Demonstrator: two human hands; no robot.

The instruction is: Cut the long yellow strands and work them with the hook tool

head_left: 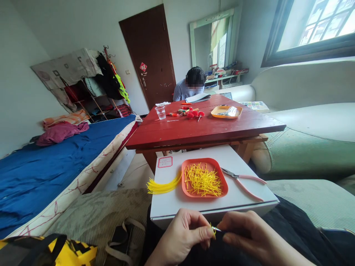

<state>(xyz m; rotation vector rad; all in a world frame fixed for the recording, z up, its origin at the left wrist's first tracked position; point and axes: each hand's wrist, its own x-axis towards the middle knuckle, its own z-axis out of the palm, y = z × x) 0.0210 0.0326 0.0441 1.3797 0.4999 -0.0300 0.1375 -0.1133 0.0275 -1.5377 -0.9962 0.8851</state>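
Observation:
In the head view my left hand (191,231) is closed in a pinch, holding a small yellow strand piece (213,232) between thumb and fingers. My right hand (244,229) pinches a thin silver-tipped tool (217,229), whose tip meets the yellow piece; its exact kind cannot be made out. Just beyond my hands is a white box (169,203). An orange-red tray (205,197) on it is heaped with short yellow strands (203,179). A bundle of longer yellow strands (163,186) lies to its left, and pink-handled pliers (244,181) rest to its right.
Behind the box stands a red table (172,133) bearing a plastic cup (160,112), red fluffy pieces (194,114) and a yellow-orange tray (226,116). A person (191,85) sits bent over papers at its far side. A blue-covered bed (55,159) is at left, a sofa (310,140) at right.

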